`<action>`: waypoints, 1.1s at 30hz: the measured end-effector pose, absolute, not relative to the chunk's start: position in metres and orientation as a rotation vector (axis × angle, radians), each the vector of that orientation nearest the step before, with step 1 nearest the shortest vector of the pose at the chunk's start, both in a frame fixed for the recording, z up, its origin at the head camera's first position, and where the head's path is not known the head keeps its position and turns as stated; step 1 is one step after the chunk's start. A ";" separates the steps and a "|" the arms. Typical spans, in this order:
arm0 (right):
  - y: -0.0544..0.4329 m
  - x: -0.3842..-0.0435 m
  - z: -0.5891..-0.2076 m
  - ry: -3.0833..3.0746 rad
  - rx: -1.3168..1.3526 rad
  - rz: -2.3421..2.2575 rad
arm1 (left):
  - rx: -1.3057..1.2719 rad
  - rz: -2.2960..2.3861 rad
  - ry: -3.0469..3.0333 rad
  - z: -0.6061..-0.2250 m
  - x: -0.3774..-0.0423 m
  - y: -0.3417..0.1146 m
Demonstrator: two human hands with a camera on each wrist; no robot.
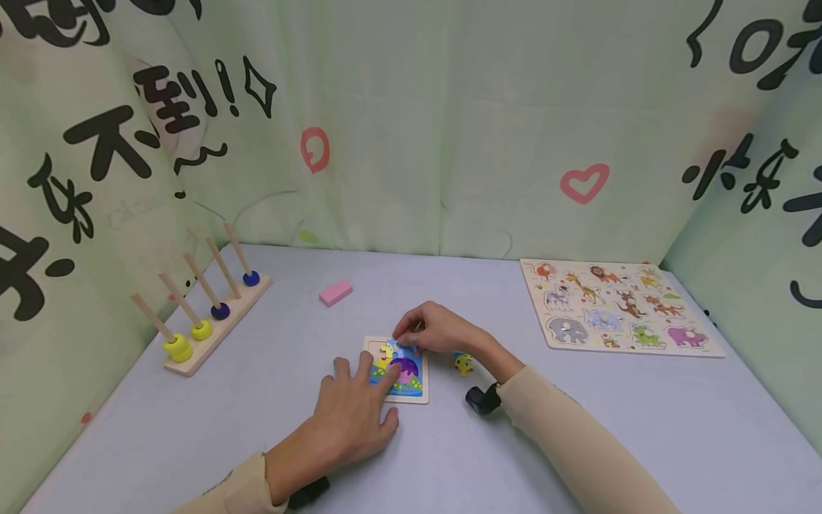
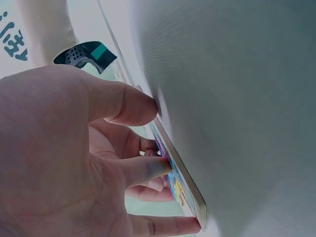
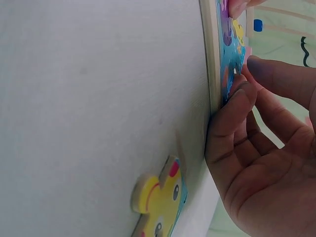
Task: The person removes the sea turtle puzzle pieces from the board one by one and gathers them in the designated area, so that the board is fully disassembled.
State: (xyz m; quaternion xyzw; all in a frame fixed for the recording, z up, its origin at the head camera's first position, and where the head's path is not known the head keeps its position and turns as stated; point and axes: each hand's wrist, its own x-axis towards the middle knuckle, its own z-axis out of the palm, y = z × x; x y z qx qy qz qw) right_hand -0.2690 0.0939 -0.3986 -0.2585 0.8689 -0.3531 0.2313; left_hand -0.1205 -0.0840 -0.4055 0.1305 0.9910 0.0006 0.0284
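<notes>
Puzzle board (image 1: pixel 425 382) sat on the table (image 1: pixel 443 464). Left hand (image 1: pixel 349 417) touched it, fingers spread, grip released. Right hand (image 1: pixel 443 330) curled at its far edge; couldn't tell whether that grip held anything. Yellow puzzle piece (image 1: pixel 464 365) lay just right, pink block (image 1: pixel 336 293) beyond, leftward.

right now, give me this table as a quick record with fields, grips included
left grip: spread fingers touching the jigsaw
right grip: curled fingers at the jigsaw's far right corner; pinch unclear
loose piece: on the table right of the jigsaw
pink block: beyond the jigsaw, to its left
peg stand: left side, with yellow and blue rings
animal board: right side, lying flat
</notes>
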 end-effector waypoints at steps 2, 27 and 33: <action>0.094 -0.269 -0.399 2.387 -0.704 -0.971 | 0.398 0.003 3.053 -0.406 -0.121 -0.084; 0.092 -0.267 -0.398 2.418 -0.746 -0.941 | 0.389 -0.020 3.061 -0.404 -0.121 -0.083; 0.091 -0.266 -0.397 2.416 -0.735 -0.940 | 0.388 -0.019 3.055 -0.404 -0.121 -0.083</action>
